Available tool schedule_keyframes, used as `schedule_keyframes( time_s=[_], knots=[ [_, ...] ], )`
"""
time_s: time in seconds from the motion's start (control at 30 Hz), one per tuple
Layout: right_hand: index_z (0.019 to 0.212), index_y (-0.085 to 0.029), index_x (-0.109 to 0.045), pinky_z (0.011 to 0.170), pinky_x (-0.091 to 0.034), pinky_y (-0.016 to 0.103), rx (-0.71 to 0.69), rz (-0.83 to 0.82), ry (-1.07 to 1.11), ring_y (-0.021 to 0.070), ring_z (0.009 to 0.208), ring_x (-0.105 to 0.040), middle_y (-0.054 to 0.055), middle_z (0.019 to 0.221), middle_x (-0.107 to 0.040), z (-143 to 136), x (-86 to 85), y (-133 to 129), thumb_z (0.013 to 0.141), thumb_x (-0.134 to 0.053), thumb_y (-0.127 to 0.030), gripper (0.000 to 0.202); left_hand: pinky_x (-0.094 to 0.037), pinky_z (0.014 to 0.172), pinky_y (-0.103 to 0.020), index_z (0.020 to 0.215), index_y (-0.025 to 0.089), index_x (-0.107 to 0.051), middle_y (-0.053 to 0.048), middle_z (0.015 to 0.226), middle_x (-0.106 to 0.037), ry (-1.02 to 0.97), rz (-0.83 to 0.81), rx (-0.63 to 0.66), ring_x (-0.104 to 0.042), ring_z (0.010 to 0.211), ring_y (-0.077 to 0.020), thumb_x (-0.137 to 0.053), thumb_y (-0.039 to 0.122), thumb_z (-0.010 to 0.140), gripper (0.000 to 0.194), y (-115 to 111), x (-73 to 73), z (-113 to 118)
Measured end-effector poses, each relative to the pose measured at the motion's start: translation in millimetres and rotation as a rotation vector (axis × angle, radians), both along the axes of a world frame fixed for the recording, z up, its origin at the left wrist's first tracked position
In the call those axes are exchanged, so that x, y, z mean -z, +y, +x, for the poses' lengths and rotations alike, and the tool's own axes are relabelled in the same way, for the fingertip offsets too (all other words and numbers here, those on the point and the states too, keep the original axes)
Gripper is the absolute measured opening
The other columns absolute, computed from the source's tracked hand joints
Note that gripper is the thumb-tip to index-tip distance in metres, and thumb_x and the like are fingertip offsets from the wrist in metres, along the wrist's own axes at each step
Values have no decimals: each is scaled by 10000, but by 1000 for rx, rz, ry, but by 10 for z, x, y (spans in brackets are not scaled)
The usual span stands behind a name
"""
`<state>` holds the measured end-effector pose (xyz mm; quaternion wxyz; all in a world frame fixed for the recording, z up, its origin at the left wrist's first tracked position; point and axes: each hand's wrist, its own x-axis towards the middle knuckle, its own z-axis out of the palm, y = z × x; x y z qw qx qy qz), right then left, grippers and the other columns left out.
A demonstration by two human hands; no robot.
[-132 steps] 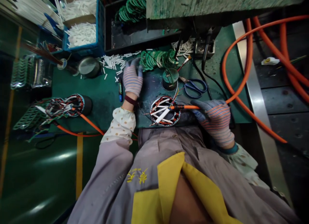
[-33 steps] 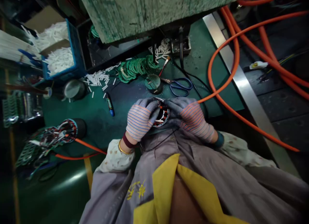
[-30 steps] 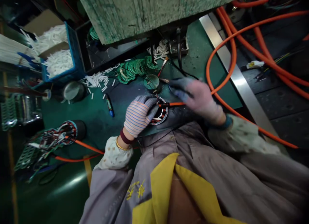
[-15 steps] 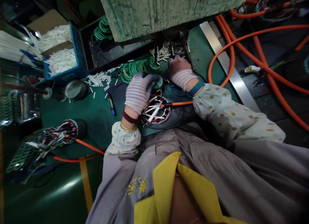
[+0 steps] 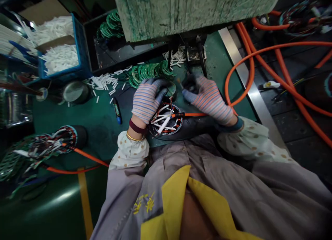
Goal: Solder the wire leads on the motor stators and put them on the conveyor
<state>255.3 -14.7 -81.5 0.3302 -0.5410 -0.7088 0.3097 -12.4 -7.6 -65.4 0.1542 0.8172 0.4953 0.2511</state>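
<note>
My left hand (image 5: 147, 98), in a striped glove with dark fingers, grips a small green circuit board (image 5: 171, 89) at its edge. Below the board lies a ring-shaped wire-wound motor stator (image 5: 178, 128), with white sleeves (image 5: 164, 124) over its leads and an orange cable (image 5: 194, 114) running out to the right. A thin lead rises from the stator to the board. My right hand (image 5: 204, 95), also gloved, is just right of the board with fingers bent together; a thin blurred thing seems to stick out of them, its kind unclear.
Behind my hands stand a row of green boards (image 5: 145, 74) and a black stand (image 5: 197, 55). Loose white sleeves (image 5: 103, 82), a blue marker (image 5: 117, 110) and a metal cup (image 5: 75, 92) lie leftward. Another stator (image 5: 70, 138) is at left. Thick orange cables (image 5: 249, 57) loop at right.
My right hand has come back from the black stand toward me, stopping beside the board. My left hand keeps its hold on the board. The view has shifted slightly.
</note>
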Motion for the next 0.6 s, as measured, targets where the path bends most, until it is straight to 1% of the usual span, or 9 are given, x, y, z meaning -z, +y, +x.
schedule_keyframes(
  time_s=[0.07,0.13,0.23,0.3,0.37,0.4,0.47,0.53,0.6],
  knots=[
    [1169,-266,-845,1153,-696,526,-8,-22,96,340,1130,-837,107,1166,-901,-87,-94,-117,1096,-790,-692,436,-551,1341,-590,1408,263,-864,-128,1402,-859,-15,13,-20,-757,1362,-398,-737,422,1208,285,-12,14,-5],
    [1118,-267,-863,1136,-692,506,-12,-28,140,333,1104,-834,98,1142,-909,-161,-140,-185,1071,-812,-721,459,-532,1358,-569,1386,272,-871,-104,1390,-868,-25,8,-26,-762,1354,-384,-720,455,1214,293,-17,13,-10],
    [1119,-262,-886,1135,-679,485,-45,-18,148,331,1122,-834,100,1161,-916,-197,-113,-211,1062,-809,-726,474,-548,1316,-579,1346,280,-899,-97,1387,-870,-64,-13,-22,-745,1341,-390,-670,568,1225,387,1,14,-25],
    [1132,-256,-893,1117,-676,482,-84,-29,150,326,1100,-833,101,1161,-918,-150,-71,-239,1057,-810,-723,480,-556,1287,-620,1337,275,-905,-102,1386,-865,-95,-28,-16,-721,1328,-400,-648,687,1211,502,30,38,-38],
    [1096,-258,-895,1083,-675,476,-124,-64,143,319,1051,-828,93,1110,-916,-61,-45,-289,1036,-832,-731,481,-558,1273,-654,1351,274,-896,-99,1382,-855,-104,-50,-1,-695,1330,-399,-605,760,1206,584,64,75,-42],
    [1064,-261,-896,1065,-676,470,-144,-88,135,316,1027,-826,85,1069,-911,-13,-42,-310,1018,-854,-731,475,-562,1266,-658,1361,275,-888,-96,1382,-849,-100,-57,7,-684,1336,-392,-587,764,1211,594,80,93,-39],
    [1039,-261,-902,1041,-681,460,-140,-122,136,313,1011,-825,74,1028,-904,66,-42,-314,996,-888,-705,446,-564,1269,-650,1368,271,-875,-91,1396,-836,-77,-42,6,-675,1351,-374,-579,710,1235,546,105,110,-24],
    [1116,-252,-909,1039,-694,449,-68,-124,182,308,1052,-832,72,1090,-912,113,-17,-253,1014,-883,-640,401,-532,1323,-669,1360,243,-877,-115,1438,-820,-53,0,-12,-670,1383,-385,-650,638,1227,474,101,80,-9],
    [1237,-237,-898,1056,-704,441,8,-107,230,300,1117,-838,82,1215,-921,155,62,-152,1040,-852,-564,384,-469,1393,-709,1388,221,-879,-146,1541,-787,-35,46,-36,-639,1466,-423,-749,566,1184,421,36,-19,-11]
  ],
)
